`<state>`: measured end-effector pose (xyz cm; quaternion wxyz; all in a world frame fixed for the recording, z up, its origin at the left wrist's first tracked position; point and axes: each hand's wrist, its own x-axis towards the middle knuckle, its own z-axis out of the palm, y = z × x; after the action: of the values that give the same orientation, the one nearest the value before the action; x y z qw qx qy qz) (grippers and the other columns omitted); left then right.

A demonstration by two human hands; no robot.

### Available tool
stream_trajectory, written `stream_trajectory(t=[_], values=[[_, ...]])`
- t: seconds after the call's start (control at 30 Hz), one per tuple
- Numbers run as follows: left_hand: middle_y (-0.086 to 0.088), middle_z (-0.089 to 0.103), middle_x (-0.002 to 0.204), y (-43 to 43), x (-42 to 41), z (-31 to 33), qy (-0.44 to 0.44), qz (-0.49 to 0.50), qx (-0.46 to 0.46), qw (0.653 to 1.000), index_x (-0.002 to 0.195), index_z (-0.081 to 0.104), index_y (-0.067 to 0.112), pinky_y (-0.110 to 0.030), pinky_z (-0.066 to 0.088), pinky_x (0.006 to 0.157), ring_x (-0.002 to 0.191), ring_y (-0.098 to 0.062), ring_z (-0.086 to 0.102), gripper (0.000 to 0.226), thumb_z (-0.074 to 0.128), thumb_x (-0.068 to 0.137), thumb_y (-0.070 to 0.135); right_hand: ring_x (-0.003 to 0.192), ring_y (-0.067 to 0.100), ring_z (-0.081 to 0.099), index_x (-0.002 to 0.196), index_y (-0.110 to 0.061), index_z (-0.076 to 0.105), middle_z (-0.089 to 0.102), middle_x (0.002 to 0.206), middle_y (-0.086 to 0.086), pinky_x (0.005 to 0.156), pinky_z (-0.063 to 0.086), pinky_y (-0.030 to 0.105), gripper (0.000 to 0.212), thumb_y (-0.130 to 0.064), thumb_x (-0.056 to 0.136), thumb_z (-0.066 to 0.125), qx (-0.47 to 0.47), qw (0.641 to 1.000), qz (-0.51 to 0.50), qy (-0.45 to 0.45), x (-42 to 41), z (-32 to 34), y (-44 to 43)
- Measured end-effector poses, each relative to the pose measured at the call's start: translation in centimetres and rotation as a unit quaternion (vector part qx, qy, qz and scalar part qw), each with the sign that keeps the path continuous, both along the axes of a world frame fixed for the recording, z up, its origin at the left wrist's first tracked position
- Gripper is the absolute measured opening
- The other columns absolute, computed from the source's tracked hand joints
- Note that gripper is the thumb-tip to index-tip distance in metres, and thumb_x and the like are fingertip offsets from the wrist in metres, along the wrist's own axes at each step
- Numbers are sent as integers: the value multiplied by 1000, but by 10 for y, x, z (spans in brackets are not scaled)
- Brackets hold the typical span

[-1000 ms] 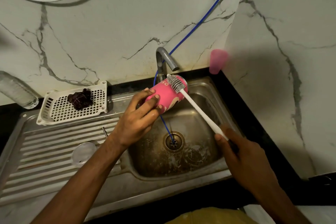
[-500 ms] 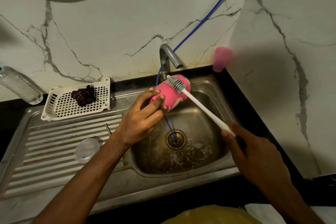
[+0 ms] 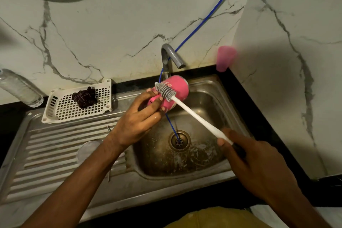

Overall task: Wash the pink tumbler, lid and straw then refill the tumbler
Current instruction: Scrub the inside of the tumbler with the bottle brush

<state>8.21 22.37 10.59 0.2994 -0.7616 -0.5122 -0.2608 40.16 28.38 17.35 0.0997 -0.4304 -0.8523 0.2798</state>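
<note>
Our left hand (image 3: 137, 120) grips the pink tumbler (image 3: 175, 91), fingers curled round it, holding it tilted on its side over the sink (image 3: 209, 87) below the tap (image 3: 171, 55). Our right hand (image 3: 257, 164) clamps the white handle of the bottle brush (image 3: 196, 116), whose grey bristle head rests against the tumbler's outer wall.

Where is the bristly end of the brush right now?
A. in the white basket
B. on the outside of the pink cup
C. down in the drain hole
B: the brush, gripped by the right hand, has its grey bristles against the outer side of the pink tumbler, which the left hand holds over the sink.
</note>
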Motion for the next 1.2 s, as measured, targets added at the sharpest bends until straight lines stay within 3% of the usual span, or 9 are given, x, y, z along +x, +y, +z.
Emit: stream_trajectory(t=[0.17,0.27,0.4,0.5,0.67,0.8,1.0,1.1,1.2], values=[[-26,69,117,1,-2,-1,1,-3,-7,1000,104,69,-4,-53,37,115,122,-44,52,13,69,94,4,61,-7,61,126,-54,54,59,72,-38,49,41,17,45,-69,90,31,19,1000,-18,0,-2,3,11],[-24,66,121,5,2,-1,-59,7,0,998,108,59,3,-56,43,109,120,-44,54,26,76,88,7,56,5,61,123,-51,55,61,62,-14,55,52,30,48,-73,89,28,36,997,-61,18,1,-5,35],[-16,64,119,10,12,1,-185,46,34,981,105,57,7,-50,52,93,112,-39,60,51,94,70,16,53,0,60,126,-49,57,59,58,-14,49,43,20,46,-68,92,33,35,997,-52,49,-6,-12,26],[-19,67,111,15,11,3,-269,85,69,957,102,58,10,-44,51,90,106,-36,63,54,96,66,24,58,1,61,129,-47,57,60,64,-25,50,42,16,49,-67,93,33,12,997,-19,68,-14,-21,-5],[-19,67,110,16,13,2,-293,110,68,947,98,63,4,-44,53,86,104,-33,64,53,96,63,27,62,-5,61,130,-43,60,59,66,-32,49,44,11,47,-62,94,38,18,997,-18,76,-14,-29,-7],[-19,68,110,16,15,-1,-302,117,61,944,99,64,2,-42,52,85,104,-32,64,54,93,63,30,59,-6,61,131,-43,58,56,52,-12,42,38,13,46,-60,94,36,46,996,-54,59,-11,-31,13],[-18,67,110,17,18,-5,-320,134,60,936,99,65,0,-44,52,82,104,-32,63,56,95,62,30,60,-3,62,128,-40,60,61,59,-11,49,40,13,42,-58,97,39,20,993,-82,87,-13,-42,16],[-16,63,110,19,19,-4,-384,141,65,910,99,65,-1,-49,56,76,102,-31,63,59,98,59,25,56,2,61,122,-42,62,62,66,-19,46,42,15,36,-57,97,41,16,992,-53,111,-15,-46,2],[-10,60,109,21,18,0,-463,130,85,873,105,61,13,-52,59,75,102,-25,63,58,97,60,20,54,3,57,128,-43,59,55,60,-25,53,49,25,45,-64,98,34,16,994,-12,103,-12,-51,-11]])
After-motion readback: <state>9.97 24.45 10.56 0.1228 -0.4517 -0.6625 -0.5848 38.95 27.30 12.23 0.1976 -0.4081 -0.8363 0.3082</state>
